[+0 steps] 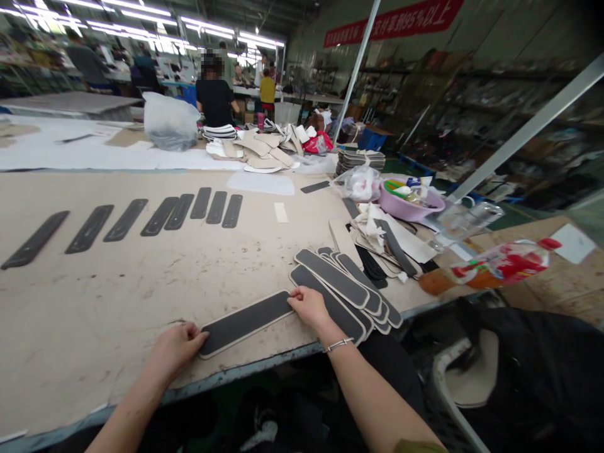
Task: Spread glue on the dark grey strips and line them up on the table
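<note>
A long dark grey strip with a beige border (248, 322) lies near the table's front edge, its ends pinched between my two hands. At its left end my left hand (177, 349) is closed, thumb against the fingers. My right hand (309, 306) grips the other end, fingertips pressed together on the corner. Just right of it, a fanned pile of similar bordered strips (337, 277) partly overlaps itself. Farther back on the left, several smaller dark strips (125, 220) are laid out in a slanting row.
A pink basin (410, 204) with tools stands at the back right, near a bottle with a red label (507, 264) and a clear cup (472, 220). Scrap pieces (268, 148) and a plastic bag (170, 123) sit along the far side. People work beyond.
</note>
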The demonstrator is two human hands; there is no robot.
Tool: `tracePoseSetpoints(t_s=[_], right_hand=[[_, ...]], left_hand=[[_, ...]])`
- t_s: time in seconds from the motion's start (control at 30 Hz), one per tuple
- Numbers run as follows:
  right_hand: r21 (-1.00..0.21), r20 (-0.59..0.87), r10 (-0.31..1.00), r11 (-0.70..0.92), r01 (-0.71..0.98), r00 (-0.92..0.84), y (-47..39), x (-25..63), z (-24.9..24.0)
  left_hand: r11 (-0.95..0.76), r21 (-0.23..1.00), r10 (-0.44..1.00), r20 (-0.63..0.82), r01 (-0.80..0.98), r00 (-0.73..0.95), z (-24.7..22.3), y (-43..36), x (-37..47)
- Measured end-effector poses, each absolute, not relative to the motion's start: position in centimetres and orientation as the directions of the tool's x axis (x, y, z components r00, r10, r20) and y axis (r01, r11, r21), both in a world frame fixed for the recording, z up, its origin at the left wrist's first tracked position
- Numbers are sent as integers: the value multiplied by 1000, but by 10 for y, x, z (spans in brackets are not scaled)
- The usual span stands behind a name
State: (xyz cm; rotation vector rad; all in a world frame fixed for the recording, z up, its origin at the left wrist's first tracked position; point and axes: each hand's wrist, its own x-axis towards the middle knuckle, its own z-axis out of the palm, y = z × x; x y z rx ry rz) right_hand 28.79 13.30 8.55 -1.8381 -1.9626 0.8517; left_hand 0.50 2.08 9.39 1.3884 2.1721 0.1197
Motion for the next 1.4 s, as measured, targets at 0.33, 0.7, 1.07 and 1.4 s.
tracePoseSetpoints(t_s=[0.33, 0.7, 1.07, 1.4], right_hand=[[-591, -164, 980, -6, 806, -113, 134, 286, 87], [-496, -153, 968, 97, 863, -197, 131, 289, 84], [-197, 23, 950, 310, 930, -312, 96, 251, 115], [-301, 79, 449, 862, 408, -890, 39, 186, 94]], left_hand=[[469, 354, 858, -399, 809, -323, 93, 20, 5], [483, 344, 856, -378, 805, -353, 99, 13, 9], [416, 328, 883, -369, 848, -290, 93, 16, 3], [381, 315, 891, -375, 869, -255, 80, 20, -5]])
